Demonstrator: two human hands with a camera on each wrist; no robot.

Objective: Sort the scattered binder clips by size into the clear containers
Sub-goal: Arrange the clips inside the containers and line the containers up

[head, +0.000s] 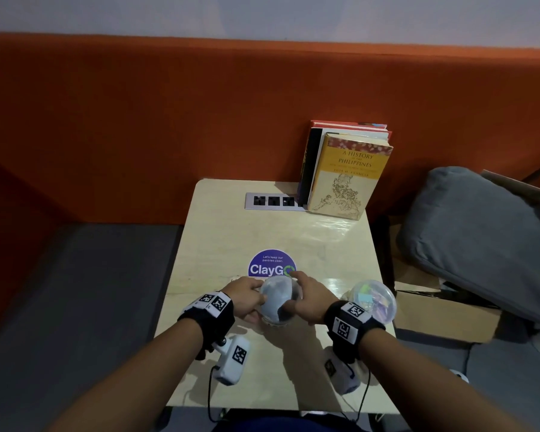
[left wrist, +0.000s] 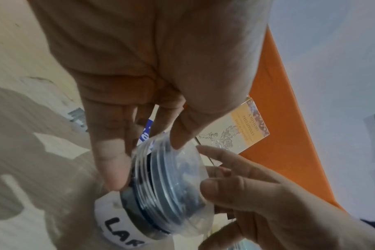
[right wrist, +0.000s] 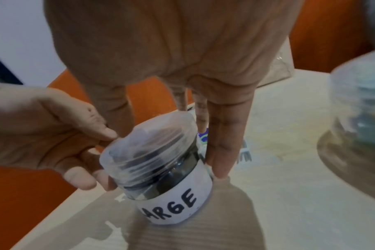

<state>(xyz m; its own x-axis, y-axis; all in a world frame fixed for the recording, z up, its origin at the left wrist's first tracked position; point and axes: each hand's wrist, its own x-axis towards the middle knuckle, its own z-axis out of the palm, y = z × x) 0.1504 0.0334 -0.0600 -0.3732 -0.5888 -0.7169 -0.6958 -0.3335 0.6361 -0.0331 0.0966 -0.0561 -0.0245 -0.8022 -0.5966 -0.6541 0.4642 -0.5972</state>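
A clear jar (head: 276,302) full of black binder clips stands on the table's middle, between both hands. Its white label (right wrist: 178,201) reads "LARGE" and a clear screw lid (right wrist: 152,135) sits on top. My left hand (head: 247,296) pinches the lid from the left with thumb and fingertips (left wrist: 113,172). From the right, my right hand (head: 303,297) grips the jar, its fingers (right wrist: 220,152) running down the side by the label. A second clear jar (head: 371,302) holding coloured clips stands at the right edge. No loose clips show on the table.
The beige table (head: 231,232) bears a purple round sticker (head: 270,265) just behind the jar, a socket strip (head: 273,201) and standing books (head: 343,176) at the back. A grey cushion (head: 480,238) and a cardboard box (head: 443,313) lie to the right.
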